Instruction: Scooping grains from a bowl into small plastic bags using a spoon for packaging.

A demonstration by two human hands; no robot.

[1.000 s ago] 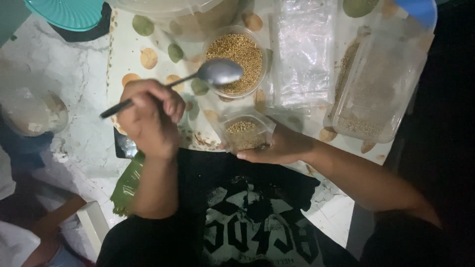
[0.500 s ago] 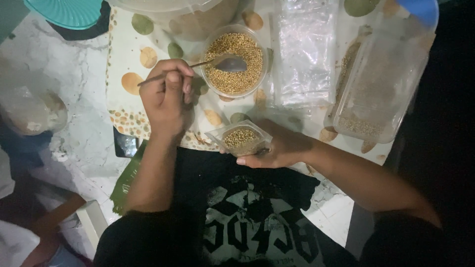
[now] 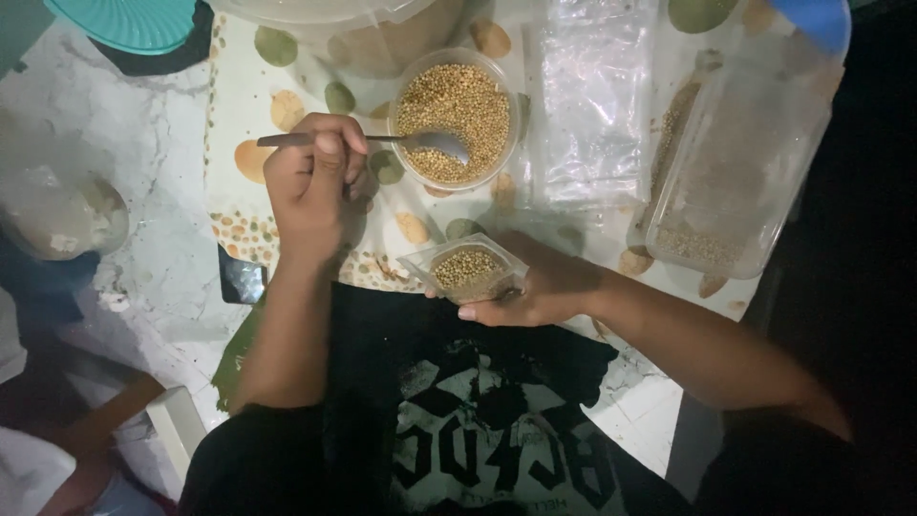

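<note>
I see a round tub [image 3: 455, 117] of grains on the bench [image 3: 143, 191], spoon [image 3: 382, 140] resting in it from the left, small bag [image 3: 465, 268] nearer me, flat bags [image 3: 594, 105] to its right, long container [image 3: 740, 162] farther right, lid [image 3: 129, 19] far left behind.

Worktop [image 3: 143, 191]: pale marbled stone, grey veining, worn and stained toward the near edge. Cloth [image 3: 253, 100] over its middle: cream, with green and orange spots. Right side of view falls into near-black shadow. Light dim, brightest on the stone at upper left. Lower left: white stool [image 3: 177, 430], only partly visible, with a wooden piece beside it.
</note>
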